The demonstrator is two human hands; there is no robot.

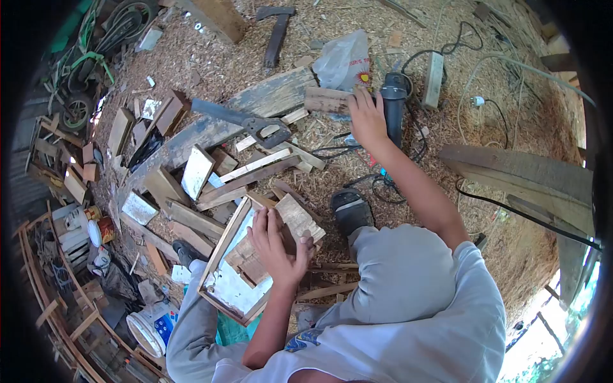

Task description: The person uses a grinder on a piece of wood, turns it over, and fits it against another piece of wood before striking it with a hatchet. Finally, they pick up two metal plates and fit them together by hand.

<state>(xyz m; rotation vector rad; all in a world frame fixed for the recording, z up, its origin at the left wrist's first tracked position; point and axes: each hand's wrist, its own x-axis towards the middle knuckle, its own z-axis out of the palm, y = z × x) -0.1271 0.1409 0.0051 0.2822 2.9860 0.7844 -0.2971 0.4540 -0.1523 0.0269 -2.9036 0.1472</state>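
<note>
My left hand (pixel 274 246) rests on a wooden block (pixel 297 220) that lies across a shallow wooden frame (pixel 217 255) with a white inner surface, near my lap. Its fingers wrap over the wood. Farther out, my right hand (pixel 367 118) reaches to a short brown board (pixel 327 100), with the fingers at the board's right end. Just right of that hand lies a dark power tool (pixel 394 105) with a cord. A clear plastic bag (pixel 343 60) with red print sits behind the board.
A handsaw (pixel 246 121) lies on a long plank (pixel 211 131) among wood offcuts. An axe (pixel 276 35) is at the top. Cables and a power strip (pixel 433 80) lie to the right, near a thick beam (pixel 517 179). A white bucket (pixel 150 329) stands lower left.
</note>
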